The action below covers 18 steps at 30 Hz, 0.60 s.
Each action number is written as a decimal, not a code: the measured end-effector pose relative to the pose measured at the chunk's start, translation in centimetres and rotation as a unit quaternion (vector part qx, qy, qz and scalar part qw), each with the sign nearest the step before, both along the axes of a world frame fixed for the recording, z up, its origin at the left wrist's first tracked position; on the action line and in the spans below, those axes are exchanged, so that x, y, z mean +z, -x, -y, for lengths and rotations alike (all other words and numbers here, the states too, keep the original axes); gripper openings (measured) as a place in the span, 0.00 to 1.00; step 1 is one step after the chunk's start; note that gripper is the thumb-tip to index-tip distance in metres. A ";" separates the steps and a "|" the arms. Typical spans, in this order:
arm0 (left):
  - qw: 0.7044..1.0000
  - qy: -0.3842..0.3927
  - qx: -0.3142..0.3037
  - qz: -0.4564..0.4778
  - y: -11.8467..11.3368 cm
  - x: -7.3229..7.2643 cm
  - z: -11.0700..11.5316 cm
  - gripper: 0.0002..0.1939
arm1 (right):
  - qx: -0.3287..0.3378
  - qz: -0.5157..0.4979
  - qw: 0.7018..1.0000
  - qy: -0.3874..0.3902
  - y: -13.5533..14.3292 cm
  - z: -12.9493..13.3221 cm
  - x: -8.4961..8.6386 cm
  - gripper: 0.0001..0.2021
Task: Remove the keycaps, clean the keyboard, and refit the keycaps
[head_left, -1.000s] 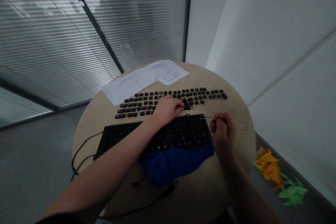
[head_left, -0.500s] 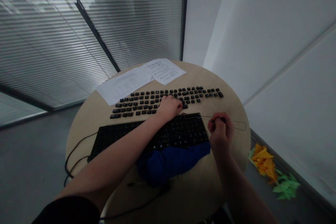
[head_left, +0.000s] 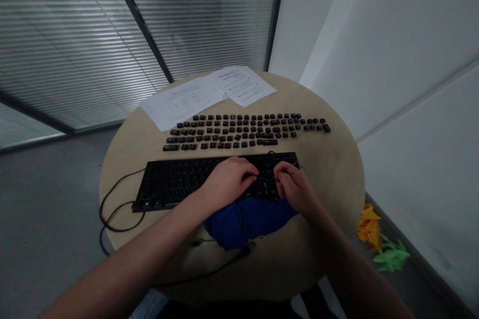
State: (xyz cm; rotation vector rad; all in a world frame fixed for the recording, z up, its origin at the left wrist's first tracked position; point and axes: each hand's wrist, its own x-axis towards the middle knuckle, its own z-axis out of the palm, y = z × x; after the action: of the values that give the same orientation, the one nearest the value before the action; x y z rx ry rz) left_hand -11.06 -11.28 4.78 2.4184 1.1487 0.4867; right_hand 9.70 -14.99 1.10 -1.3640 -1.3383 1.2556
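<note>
A black keyboard [head_left: 175, 179] lies across the round table, its keycaps [head_left: 229, 130] laid out in rows on the tabletop behind it. My left hand [head_left: 234, 177] is over the keyboard's middle right, fingers curled together; what they pinch, if anything, is too small to make out. Close to its right, my right hand [head_left: 292, 184] is closed above the keyboard's right end. A thin wire tool, partly hidden, shows at its fingers. Blue cloth [head_left: 250, 219] lies bunched along the keyboard's front edge, under the hands.
Printed papers [head_left: 187, 102] lie at the back of the round table [head_left: 329, 159]. Black cables [head_left: 116, 229] loop over the left edge, and another cable [head_left: 209, 275] runs near the front. Orange and green crumpled pieces [head_left: 391, 254] are on the floor at the right, by the wall.
My left hand has come down from the keycap rows to the keyboard. My right hand has moved left, over the keyboard, with the wire tool. The view has shifted slightly.
</note>
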 end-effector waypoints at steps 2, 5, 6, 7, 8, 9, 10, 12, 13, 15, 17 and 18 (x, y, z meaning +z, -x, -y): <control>1.000 0.020 0.000 -0.010 0.2 -1.0 0.9 0.08 | -0.006 0.017 1.000 0.003 0.1 -0.2 -0.3 0.03; 0.999 0.028 -0.006 -0.018 0.2 -2.0 1.0 0.11 | 0.000 0.054 0.999 -0.006 0.0 -0.3 -0.6 0.04; 0.999 0.026 -0.012 -0.020 0.3 -2.2 0.9 0.11 | 0.010 0.070 0.997 -0.013 0.0 -0.2 -0.6 0.05; 0.999 0.025 -0.019 -0.021 0.4 -2.3 0.8 0.12 | 0.022 0.090 0.995 -0.023 -0.1 -0.2 -0.5 0.05; 0.999 0.024 -0.027 -0.022 0.5 -2.3 0.6 0.12 | 0.036 0.112 0.992 -0.035 -0.1 -0.1 -0.5 0.05; 0.999 0.024 -0.035 -0.021 0.5 -2.3 0.5 0.12 | 0.048 0.132 0.989 -0.048 -0.2 -0.1 -0.5 0.05; 0.999 0.025 -0.040 -0.020 0.6 -2.3 0.5 0.12 | 0.056 0.149 0.985 -0.060 -0.2 0.0 -0.6 0.05; 0.999 0.028 -0.042 -0.020 0.7 -2.2 0.5 0.11 | 0.054 0.157 0.983 -0.075 -0.3 0.2 -1.0 0.06; 0.999 0.029 -0.039 -0.020 0.6 -2.2 0.6 0.11 | 0.045 0.150 0.985 -0.075 -0.4 0.2 -1.2 0.06; 0.999 0.032 -0.029 -0.020 0.5 -2.2 0.7 0.10 | 0.023 0.118 0.990 -0.068 -0.4 0.4 -1.7 0.06; 0.999 0.037 -0.019 -0.015 0.3 -2.1 0.9 0.10 | -0.001 0.079 0.995 -0.061 -0.4 0.5 -2.0 0.06; 0.999 0.040 -0.014 -0.012 0.2 -2.0 0.9 0.10 | -0.011 0.062 0.996 -0.060 -0.3 0.5 -2.1 0.06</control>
State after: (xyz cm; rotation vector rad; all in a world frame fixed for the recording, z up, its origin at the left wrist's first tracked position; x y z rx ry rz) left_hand -11.29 -12.22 2.81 2.3734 1.1214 0.3973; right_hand 10.04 -15.52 -0.96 -1.3874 -1.4557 1.0713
